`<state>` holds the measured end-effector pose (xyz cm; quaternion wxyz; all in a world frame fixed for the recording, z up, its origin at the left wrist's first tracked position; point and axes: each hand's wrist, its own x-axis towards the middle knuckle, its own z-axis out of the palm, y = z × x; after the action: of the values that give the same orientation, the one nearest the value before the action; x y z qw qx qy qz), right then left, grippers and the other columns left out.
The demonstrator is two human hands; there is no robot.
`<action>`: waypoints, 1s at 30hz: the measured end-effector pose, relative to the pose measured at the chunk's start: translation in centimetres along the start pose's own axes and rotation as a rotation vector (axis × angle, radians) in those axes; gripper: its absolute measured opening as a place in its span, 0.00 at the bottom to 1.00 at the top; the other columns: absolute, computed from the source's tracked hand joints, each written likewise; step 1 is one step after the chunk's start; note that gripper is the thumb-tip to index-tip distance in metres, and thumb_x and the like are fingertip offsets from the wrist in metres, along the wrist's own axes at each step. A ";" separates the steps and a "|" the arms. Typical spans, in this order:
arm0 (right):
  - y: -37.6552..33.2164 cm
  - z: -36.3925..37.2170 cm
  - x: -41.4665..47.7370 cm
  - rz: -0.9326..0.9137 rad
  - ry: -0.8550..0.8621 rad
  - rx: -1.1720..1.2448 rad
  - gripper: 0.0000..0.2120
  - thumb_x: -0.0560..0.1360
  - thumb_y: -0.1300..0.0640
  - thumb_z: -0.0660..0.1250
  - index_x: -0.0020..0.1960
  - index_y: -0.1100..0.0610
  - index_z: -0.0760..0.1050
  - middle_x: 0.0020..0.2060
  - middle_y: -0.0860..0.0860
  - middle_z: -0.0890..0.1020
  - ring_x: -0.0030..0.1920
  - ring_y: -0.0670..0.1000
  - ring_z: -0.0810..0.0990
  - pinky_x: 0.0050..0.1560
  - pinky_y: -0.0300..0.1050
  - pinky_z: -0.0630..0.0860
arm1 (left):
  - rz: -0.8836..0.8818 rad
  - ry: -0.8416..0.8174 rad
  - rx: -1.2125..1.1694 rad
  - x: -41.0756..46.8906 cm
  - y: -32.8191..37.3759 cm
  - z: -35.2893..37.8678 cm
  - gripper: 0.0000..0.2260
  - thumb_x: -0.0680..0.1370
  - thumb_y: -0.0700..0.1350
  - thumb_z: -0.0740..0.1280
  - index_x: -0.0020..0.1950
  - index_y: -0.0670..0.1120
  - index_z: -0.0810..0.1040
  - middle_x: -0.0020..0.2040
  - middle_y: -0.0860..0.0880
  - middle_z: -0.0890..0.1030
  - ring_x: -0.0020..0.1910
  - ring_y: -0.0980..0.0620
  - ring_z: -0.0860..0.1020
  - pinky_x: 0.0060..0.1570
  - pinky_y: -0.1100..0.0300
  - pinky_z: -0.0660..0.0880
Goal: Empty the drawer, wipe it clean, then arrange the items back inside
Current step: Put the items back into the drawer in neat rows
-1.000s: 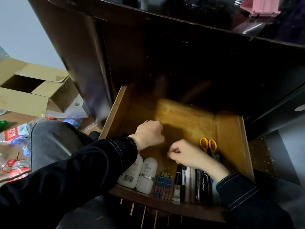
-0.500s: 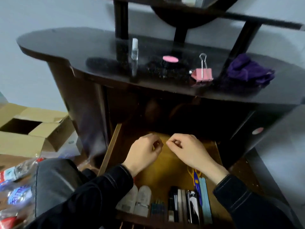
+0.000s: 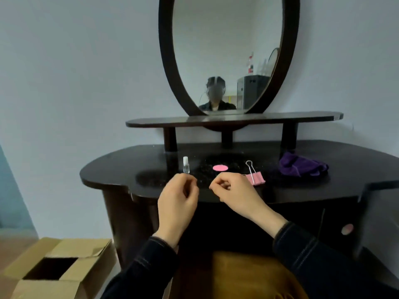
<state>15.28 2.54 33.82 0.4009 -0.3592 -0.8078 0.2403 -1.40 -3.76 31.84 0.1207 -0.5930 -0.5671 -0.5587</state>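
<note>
Both hands hover side by side over the near edge of the dark counter (image 3: 336, 188), backs toward the camera. The left hand (image 3: 178, 205) has its fingers (image 3: 190, 186) clenched, thumb tip against the forefinger. The right hand (image 3: 236, 194) is curled the same way. I cannot tell whether either one pinches anything.

The drawer (image 3: 248, 277) is open below the hands, and its blurred wooden floor shows between the two dark sleeves at the near edge of the view.

On the counter just beyond the hands stands a small clear bottle (image 3: 186, 168) with a white cap, upright. To its right lie a flat pink oval (image 3: 220, 168), then a pink binder clip (image 3: 255, 178) just beside the right hand. Further right lies a crumpled purple cloth (image 3: 302, 167).

An open cardboard box (image 3: 71, 279) sits on the floor at the near left.
</note>
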 end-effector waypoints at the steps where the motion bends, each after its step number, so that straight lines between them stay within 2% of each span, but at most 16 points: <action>1: 0.2 0.0 1.0 0.041 0.000 -0.008 0.07 0.76 0.52 0.67 0.40 0.50 0.81 0.33 0.45 0.83 0.35 0.45 0.82 0.43 0.47 0.80 | -0.058 -0.006 0.033 1.5 -0.3 0.4 0.04 0.77 0.43 0.68 0.50 0.50 0.78 0.42 0.57 0.76 0.40 0.57 0.76 0.38 0.61 0.71; 3: 0.8 0.2 2.5 0.105 0.019 -0.038 0.08 0.77 0.54 0.67 0.40 0.52 0.81 0.31 0.45 0.83 0.34 0.43 0.81 0.41 0.40 0.74 | -0.225 -0.075 0.083 4.5 -1.2 1.7 0.11 0.77 0.43 0.68 0.59 0.48 0.75 0.52 0.51 0.75 0.48 0.48 0.78 0.45 0.55 0.74; 5: 1.6 0.4 3.6 0.149 0.044 -0.025 0.07 0.76 0.56 0.68 0.40 0.50 0.81 0.37 0.41 0.84 0.34 0.38 0.80 0.41 0.35 0.70 | -0.388 -0.192 0.126 6.9 -2.1 3.0 0.23 0.76 0.45 0.69 0.69 0.45 0.67 0.63 0.43 0.70 0.55 0.39 0.77 0.51 0.51 0.74; 7: 2.0 0.6 4.4 0.179 0.057 0.013 0.05 0.74 0.58 0.68 0.46 0.48 0.80 0.45 0.42 0.83 0.37 0.39 0.79 0.39 0.35 0.72 | -0.436 -0.290 0.204 8.4 -3.1 4.3 0.34 0.76 0.50 0.70 0.76 0.43 0.58 0.68 0.39 0.66 0.58 0.36 0.77 0.52 0.49 0.73; 8: 2.2 0.6 4.8 0.179 0.069 0.001 0.07 0.74 0.57 0.68 0.50 0.48 0.79 0.47 0.43 0.82 0.41 0.40 0.79 0.40 0.36 0.73 | -0.423 -0.322 0.262 9.0 -3.5 4.9 0.36 0.76 0.53 0.70 0.77 0.43 0.56 0.69 0.39 0.66 0.59 0.36 0.77 0.52 0.49 0.74; 10: 2.4 0.6 5.3 0.148 0.074 -0.112 0.15 0.74 0.55 0.68 0.60 0.47 0.75 0.53 0.43 0.77 0.46 0.41 0.77 0.42 0.35 0.71 | -0.386 -0.357 0.341 9.5 -3.9 5.9 0.34 0.77 0.54 0.69 0.76 0.44 0.57 0.68 0.40 0.69 0.60 0.37 0.77 0.52 0.48 0.73; 14: 2.8 0.7 6.7 0.142 0.048 -0.387 0.26 0.78 0.50 0.64 0.74 0.45 0.62 0.66 0.48 0.69 0.43 0.48 0.78 0.35 0.40 0.68 | -0.271 -0.367 0.404 9.7 -4.4 6.8 0.15 0.81 0.47 0.63 0.66 0.46 0.68 0.57 0.45 0.80 0.54 0.41 0.79 0.46 0.52 0.73; 17: 3.1 1.5 7.8 0.179 0.028 -0.586 0.27 0.81 0.48 0.61 0.77 0.46 0.57 0.68 0.54 0.69 0.49 0.56 0.81 0.42 0.46 0.70 | -0.265 -0.337 0.328 9.4 -4.7 6.6 0.08 0.82 0.46 0.60 0.60 0.46 0.70 0.51 0.45 0.81 0.46 0.43 0.78 0.42 0.54 0.70; 20: 3.1 2.1 8.6 0.201 -0.003 -0.685 0.24 0.81 0.44 0.60 0.75 0.48 0.61 0.66 0.55 0.73 0.57 0.60 0.80 0.48 0.50 0.71 | -0.296 -0.352 0.201 9.3 -4.8 6.2 0.05 0.83 0.46 0.57 0.55 0.47 0.70 0.48 0.48 0.80 0.44 0.46 0.76 0.42 0.54 0.68; 23: 3.3 2.1 9.0 0.192 -0.009 -0.675 0.22 0.81 0.42 0.62 0.70 0.50 0.67 0.65 0.53 0.74 0.59 0.59 0.79 0.53 0.52 0.74 | -0.371 -0.318 -0.054 9.5 -4.8 6.0 0.07 0.83 0.42 0.55 0.54 0.48 0.72 0.46 0.48 0.79 0.41 0.49 0.78 0.40 0.56 0.71; 25: 3.3 2.0 8.8 0.159 0.017 -0.575 0.26 0.78 0.40 0.66 0.72 0.49 0.65 0.67 0.51 0.74 0.60 0.57 0.79 0.51 0.49 0.72 | -0.447 -0.309 -0.270 9.4 -4.6 5.9 0.10 0.82 0.39 0.53 0.52 0.47 0.73 0.40 0.46 0.77 0.31 0.52 0.76 0.29 0.60 0.71; 27: 2.9 1.8 8.1 0.102 0.089 -0.403 0.32 0.74 0.39 0.70 0.73 0.46 0.62 0.67 0.47 0.74 0.62 0.53 0.78 0.49 0.46 0.70 | -0.539 -0.315 -0.453 9.3 -4.4 5.8 0.12 0.82 0.37 0.53 0.51 0.45 0.75 0.36 0.46 0.73 0.24 0.55 0.72 0.22 0.63 0.65; 29: 2.4 1.5 7.2 0.031 0.188 -0.253 0.34 0.71 0.39 0.73 0.72 0.42 0.61 0.66 0.43 0.76 0.60 0.46 0.76 0.50 0.42 0.69 | -0.625 -0.333 -0.620 9.2 -4.2 5.5 0.09 0.82 0.39 0.57 0.50 0.44 0.77 0.35 0.47 0.71 0.22 0.55 0.68 0.22 0.66 0.60; 30: 2.2 1.3 6.8 0.001 0.225 -0.201 0.34 0.70 0.39 0.74 0.71 0.40 0.61 0.64 0.41 0.76 0.59 0.43 0.75 0.50 0.41 0.69 | -0.654 -0.359 -0.697 9.2 -4.0 5.3 0.08 0.82 0.45 0.61 0.49 0.44 0.78 0.34 0.47 0.71 0.22 0.54 0.67 0.22 0.66 0.59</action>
<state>12.24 9.09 34.84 0.4508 -0.4225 -0.7776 0.1163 -4.32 6.64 35.37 -0.3650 -0.4761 -0.5149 -0.6124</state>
